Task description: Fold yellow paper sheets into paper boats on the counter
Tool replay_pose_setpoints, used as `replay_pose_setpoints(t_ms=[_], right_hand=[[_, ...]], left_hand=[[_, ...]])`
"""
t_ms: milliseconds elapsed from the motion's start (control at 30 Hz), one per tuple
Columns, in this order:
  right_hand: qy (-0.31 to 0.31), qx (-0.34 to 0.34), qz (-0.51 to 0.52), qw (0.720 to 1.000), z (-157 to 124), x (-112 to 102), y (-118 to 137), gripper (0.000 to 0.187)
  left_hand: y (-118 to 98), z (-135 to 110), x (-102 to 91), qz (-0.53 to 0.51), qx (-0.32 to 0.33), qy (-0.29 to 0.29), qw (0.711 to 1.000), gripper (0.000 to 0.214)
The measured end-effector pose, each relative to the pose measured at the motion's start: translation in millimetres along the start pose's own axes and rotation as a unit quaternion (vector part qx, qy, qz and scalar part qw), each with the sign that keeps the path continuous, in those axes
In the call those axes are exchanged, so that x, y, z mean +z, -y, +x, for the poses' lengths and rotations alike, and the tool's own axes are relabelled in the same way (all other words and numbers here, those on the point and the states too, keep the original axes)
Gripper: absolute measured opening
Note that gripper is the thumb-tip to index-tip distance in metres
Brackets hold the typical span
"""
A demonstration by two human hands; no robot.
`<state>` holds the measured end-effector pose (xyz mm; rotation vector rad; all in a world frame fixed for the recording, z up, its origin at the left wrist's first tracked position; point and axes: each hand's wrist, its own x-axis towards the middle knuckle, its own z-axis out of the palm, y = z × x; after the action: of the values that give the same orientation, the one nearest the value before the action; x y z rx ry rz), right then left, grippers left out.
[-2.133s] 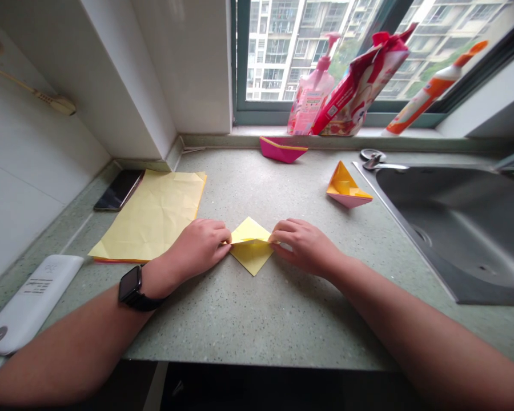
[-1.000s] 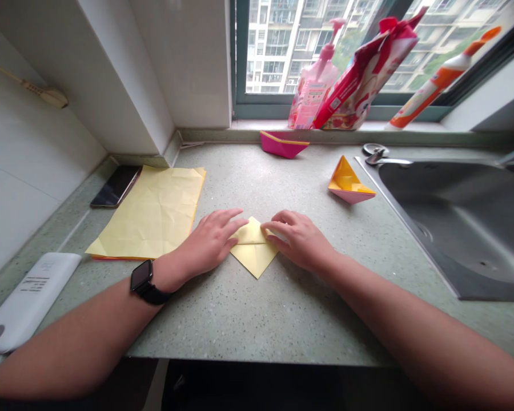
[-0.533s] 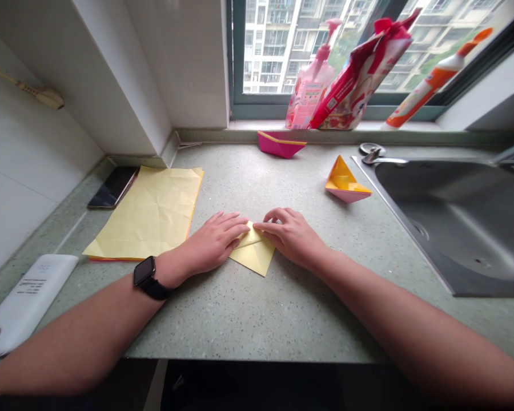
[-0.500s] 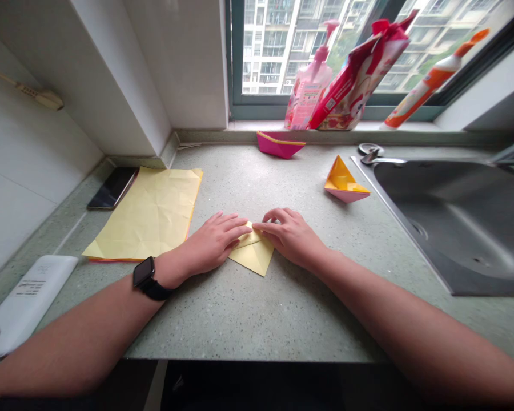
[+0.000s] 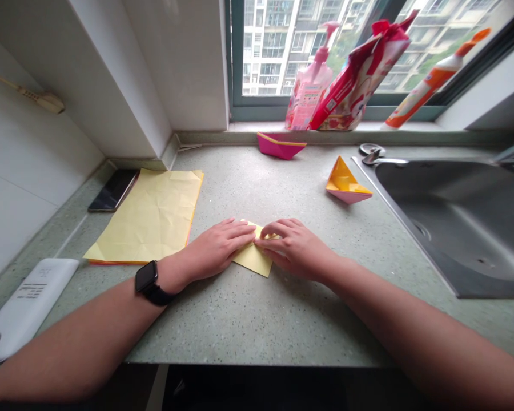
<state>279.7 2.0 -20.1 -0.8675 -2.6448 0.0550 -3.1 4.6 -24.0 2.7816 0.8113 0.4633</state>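
– Folded yellow paper, where is it lying?
– It is lying flat on the counter, just right of the yellow sheets.
– Are the hands gripping it?
– No. The left hand is pressing it with fingers stretched flat; the right hand is pressing with bent fingertips, clasping nothing.

My left hand and right hand rest on the folded paper. Sheets lie left, the sink right, and a paper boat farther.
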Motion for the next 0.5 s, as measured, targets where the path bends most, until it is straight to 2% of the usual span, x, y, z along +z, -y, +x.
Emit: replay_pose_setpoints(t_ms=[333,500], right_hand=[[0.025,-0.004,0.008,1.000,-1,-7,-4,0.028],[0.036,0.043,-0.007,0.998,-1,-18,-10,0.024]], left_hand=[[-1,-2,-5.8,-0.054,-0.010,0.022,0.998,0.035],[-1,-1,-6.5,-0.066,-0.025,0.028,0.997,0.034]])
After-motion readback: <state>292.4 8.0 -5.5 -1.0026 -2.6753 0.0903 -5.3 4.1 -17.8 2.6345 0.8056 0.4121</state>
